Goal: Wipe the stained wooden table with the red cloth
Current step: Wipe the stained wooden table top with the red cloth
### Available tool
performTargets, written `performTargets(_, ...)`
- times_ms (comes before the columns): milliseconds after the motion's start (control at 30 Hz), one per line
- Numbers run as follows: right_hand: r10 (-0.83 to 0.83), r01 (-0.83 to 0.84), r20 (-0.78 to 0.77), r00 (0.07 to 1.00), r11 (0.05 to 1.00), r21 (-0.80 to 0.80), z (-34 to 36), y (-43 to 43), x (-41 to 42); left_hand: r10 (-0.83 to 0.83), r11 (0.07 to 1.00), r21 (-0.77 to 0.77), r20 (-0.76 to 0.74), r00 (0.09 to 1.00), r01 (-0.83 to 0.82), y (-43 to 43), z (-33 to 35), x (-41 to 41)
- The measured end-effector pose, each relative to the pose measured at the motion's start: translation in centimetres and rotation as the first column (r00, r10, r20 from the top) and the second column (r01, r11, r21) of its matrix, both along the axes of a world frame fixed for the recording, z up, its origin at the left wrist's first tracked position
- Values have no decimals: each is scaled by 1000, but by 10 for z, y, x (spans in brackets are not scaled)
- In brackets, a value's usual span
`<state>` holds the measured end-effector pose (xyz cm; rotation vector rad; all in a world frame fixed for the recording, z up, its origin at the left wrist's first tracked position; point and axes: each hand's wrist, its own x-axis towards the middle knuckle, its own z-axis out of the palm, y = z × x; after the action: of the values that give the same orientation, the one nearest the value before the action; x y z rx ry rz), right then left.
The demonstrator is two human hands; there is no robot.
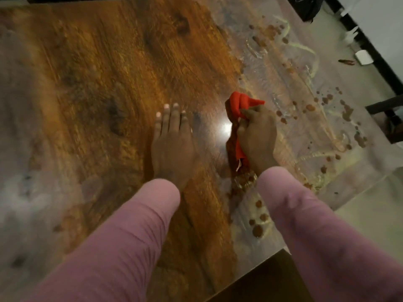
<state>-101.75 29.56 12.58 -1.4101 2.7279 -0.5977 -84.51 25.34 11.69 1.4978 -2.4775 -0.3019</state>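
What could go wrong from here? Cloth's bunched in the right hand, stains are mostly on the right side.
1. The red cloth is wadded in the right hand, so little fabric likely meets the wooden table. It may smear the brown spots rather than lift them, as the pale streaks suggest.
2. The right sleeve passes close to the blobs by the near edge and could drag through them.

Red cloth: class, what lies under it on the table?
The red cloth, gripped by the right hand, rests on the wooden table. Brown stains show beside it; whether any lie beneath is hidden by cloth and hand.
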Motion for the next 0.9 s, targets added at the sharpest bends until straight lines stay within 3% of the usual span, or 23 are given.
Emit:
performTargets(167,16,-16,37,999,1000,1,8,10,5,11,996,88,51,999,-16,35,-8,22)
performTargets(300,95,-97,-22,995,983,-154,14,44,43,-16,997,79,82,996,10,34,-16,20)
performTargets(400,202,-200,39,979,979,-49,5,70,84,-18,994,109,38,999,14,33,-13,19)
performTargets(533,274,-274,-13,962,962,10,2,84,83,-21,997,80,53,998,16,34,-14,22)
performTargets(633,124,-115,-83,989,989,97,4,80,31,-30,996,80,35,999,27,34,-16,23)
performTargets(700,-45,49,-49,998,994,93,5,77,2,-32,997,76,26,999,30,34,-16,22)
performTargets(767,-90,92,-26,996,993,79,6,76,10,-36,997,74,28,999,34,34,-15,21)
performTargets(900,190,-193,50,980,980,49,4,100,90,-36,996,79,44,998,32,35,-13,21)
